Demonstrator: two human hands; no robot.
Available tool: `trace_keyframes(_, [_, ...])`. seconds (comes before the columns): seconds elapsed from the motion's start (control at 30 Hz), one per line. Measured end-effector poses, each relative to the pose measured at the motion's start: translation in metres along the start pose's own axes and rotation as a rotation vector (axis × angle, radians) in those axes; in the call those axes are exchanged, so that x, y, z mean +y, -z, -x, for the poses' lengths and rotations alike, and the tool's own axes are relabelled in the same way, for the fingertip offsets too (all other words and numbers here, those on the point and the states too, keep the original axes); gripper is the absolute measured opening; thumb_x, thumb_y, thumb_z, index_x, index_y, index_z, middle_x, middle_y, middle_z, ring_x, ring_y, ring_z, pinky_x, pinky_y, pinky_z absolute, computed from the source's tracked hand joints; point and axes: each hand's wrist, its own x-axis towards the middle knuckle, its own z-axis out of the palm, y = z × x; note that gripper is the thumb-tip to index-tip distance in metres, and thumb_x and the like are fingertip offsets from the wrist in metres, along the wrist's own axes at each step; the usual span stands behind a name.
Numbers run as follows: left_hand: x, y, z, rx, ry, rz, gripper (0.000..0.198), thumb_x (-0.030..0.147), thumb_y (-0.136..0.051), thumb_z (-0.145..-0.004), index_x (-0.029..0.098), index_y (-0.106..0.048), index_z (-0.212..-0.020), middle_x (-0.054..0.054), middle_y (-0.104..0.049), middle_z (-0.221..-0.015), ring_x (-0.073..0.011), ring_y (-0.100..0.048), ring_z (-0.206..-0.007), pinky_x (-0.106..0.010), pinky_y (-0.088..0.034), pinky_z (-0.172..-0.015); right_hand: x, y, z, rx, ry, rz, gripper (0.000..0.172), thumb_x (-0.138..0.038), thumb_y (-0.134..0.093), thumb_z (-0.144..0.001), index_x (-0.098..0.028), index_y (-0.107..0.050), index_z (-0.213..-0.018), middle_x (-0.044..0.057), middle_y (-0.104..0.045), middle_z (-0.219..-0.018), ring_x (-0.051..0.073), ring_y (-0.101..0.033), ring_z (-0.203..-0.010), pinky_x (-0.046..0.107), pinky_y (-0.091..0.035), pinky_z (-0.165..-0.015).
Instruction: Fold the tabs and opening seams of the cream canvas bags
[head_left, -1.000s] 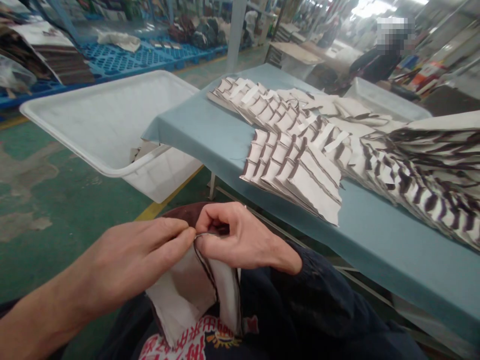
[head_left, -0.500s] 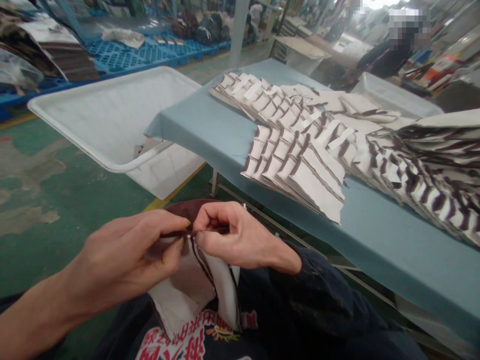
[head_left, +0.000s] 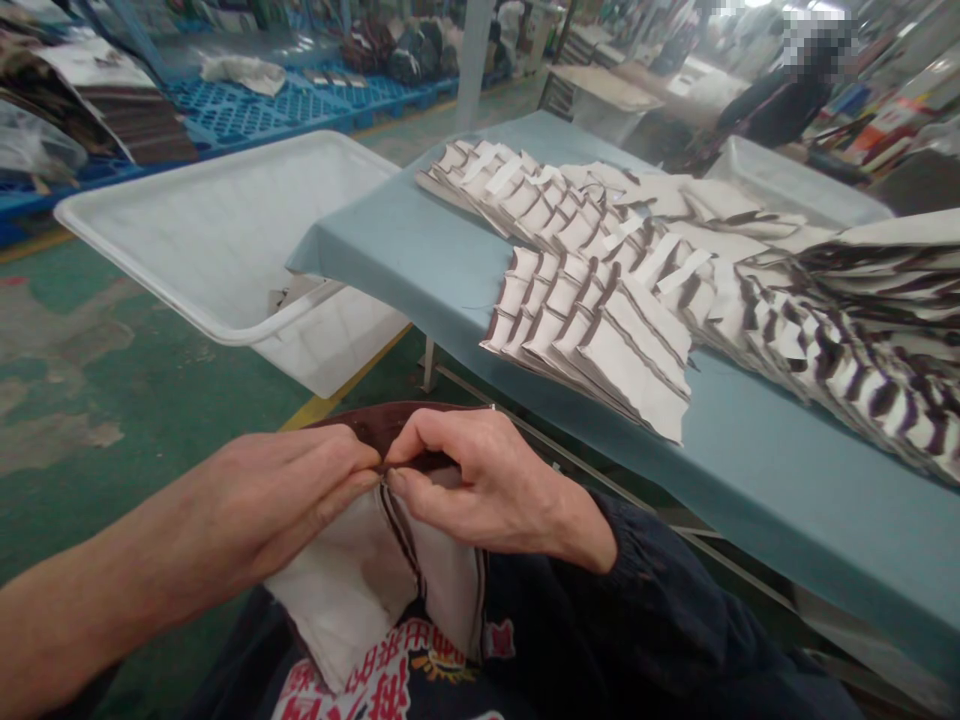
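Note:
Above my lap, my left hand (head_left: 292, 495) and my right hand (head_left: 487, 480) meet fingertip to fingertip at the top edge of a fabric piece (head_left: 352, 570). The piece has a cream-white side with dark brown seams hanging downward, and a brown side curves up behind my fingers. My left thumb and fingers pinch the edge just left of a seam. On the right of that seam, my right thumb and index finger pinch the same edge. The exact spot between the fingertips is partly hidden.
On my right, a table with a blue-grey cover (head_left: 382, 250) bears a fan of cream panels with brown edges (head_left: 592, 340) and longer overlapping rows behind. A white plastic tub (head_left: 225, 220) stands left of it. Blue pallets (head_left: 247, 110) lie farther back; a person (head_left: 787, 90) is at the far right.
My left fingers have closed flatter along the edge, and the hanging cream fabric has spread a little to the left. Both hands stay pinched at the seam.

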Motion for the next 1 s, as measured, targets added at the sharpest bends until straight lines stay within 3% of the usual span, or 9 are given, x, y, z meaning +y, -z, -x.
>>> trace_keyframes(0.13, [-0.003,0.002,-0.008,0.021,-0.117,0.109,0.056,0.037,-0.040,-0.143,0.025,-0.082,-0.107,0.003,-0.092,-0.093,-0.0105,-0.087,-0.074,-0.020,-0.057,-0.069,-0.001,0.003,0.006,-0.004,0.074,0.207,0.010,-0.029,-0.070,-0.112,-0.027,-0.071,-0.103,-0.001,-0.079,-0.087,0.017,-0.070,-0.076,0.030,-0.046,-0.073])
trace_keyframes(0.23, [0.000,0.006,-0.014,-0.055,-0.115,0.224,0.051,0.025,-0.047,-0.137,0.025,-0.078,-0.096,0.008,-0.082,-0.080,-0.0086,-0.077,-0.064,-0.018,-0.051,-0.061,-0.010,0.011,0.014,-0.062,0.111,0.287,0.011,-0.027,-0.067,-0.116,-0.026,-0.076,-0.110,0.001,-0.084,-0.091,0.019,-0.076,-0.081,0.031,-0.049,-0.075])
trace_keyframes(0.33, [0.004,0.006,-0.015,-0.109,-0.129,0.206,0.042,0.017,-0.054,-0.126,0.026,-0.069,-0.088,0.009,-0.072,-0.073,-0.0114,-0.067,-0.056,-0.025,-0.044,-0.054,-0.019,0.019,0.019,-0.125,0.130,0.257,0.013,-0.026,-0.069,-0.113,-0.024,-0.080,-0.118,0.002,-0.088,-0.095,0.020,-0.079,-0.084,0.031,-0.054,-0.080])
trace_keyframes(0.5, [0.007,-0.011,-0.004,0.108,-0.180,-0.012,0.037,0.012,-0.052,-0.118,0.029,-0.054,-0.085,0.008,-0.056,-0.068,-0.0165,-0.048,-0.053,-0.037,-0.032,-0.053,-0.011,0.022,0.010,-0.163,0.056,0.200,0.022,-0.038,-0.066,-0.126,-0.023,-0.080,-0.117,0.004,-0.088,-0.097,0.019,-0.078,-0.085,0.031,-0.053,-0.079])
trace_keyframes(0.63, [0.007,-0.032,0.015,0.107,-0.038,0.189,0.039,0.016,-0.049,-0.121,0.028,-0.053,-0.084,0.009,-0.052,-0.067,-0.0140,-0.047,-0.054,-0.034,-0.031,-0.054,-0.001,0.018,-0.001,-0.253,0.026,0.000,0.037,-0.054,-0.073,-0.127,-0.026,-0.075,-0.103,0.003,-0.084,-0.094,0.018,-0.073,-0.080,0.031,-0.054,-0.077])
trace_keyframes(0.77, [0.015,-0.046,0.024,0.179,0.132,0.417,0.045,0.024,-0.050,-0.126,0.028,-0.049,-0.081,0.008,-0.047,-0.066,-0.0130,-0.044,-0.052,-0.033,-0.031,-0.052,0.000,0.012,-0.005,-0.210,-0.017,-0.101,0.041,-0.056,-0.084,-0.121,-0.028,-0.071,-0.093,0.003,-0.086,-0.095,0.021,-0.076,-0.085,0.033,-0.058,-0.081])
trace_keyframes(0.87, [0.024,-0.043,0.023,0.230,0.166,0.491,0.046,0.028,-0.050,-0.126,0.028,-0.045,-0.080,0.008,-0.044,-0.066,-0.0137,-0.044,-0.051,-0.033,-0.030,-0.051,0.009,0.016,-0.005,-0.174,-0.009,-0.158,0.049,-0.064,-0.091,-0.116,-0.027,-0.072,-0.091,0.000,-0.081,-0.089,0.017,-0.069,-0.075,0.031,-0.053,-0.072])
trace_keyframes(1.0, [0.026,-0.025,0.025,0.186,0.293,0.403,0.053,0.043,-0.050,-0.129,0.028,-0.046,-0.078,0.007,-0.048,-0.070,-0.0157,-0.046,-0.058,-0.034,-0.033,-0.057,0.027,0.033,-0.001,-0.128,-0.049,-0.066,0.062,-0.082,-0.097,-0.103,-0.023,-0.079,-0.098,-0.002,-0.077,-0.085,0.015,-0.064,-0.073,0.028,-0.047,-0.068])
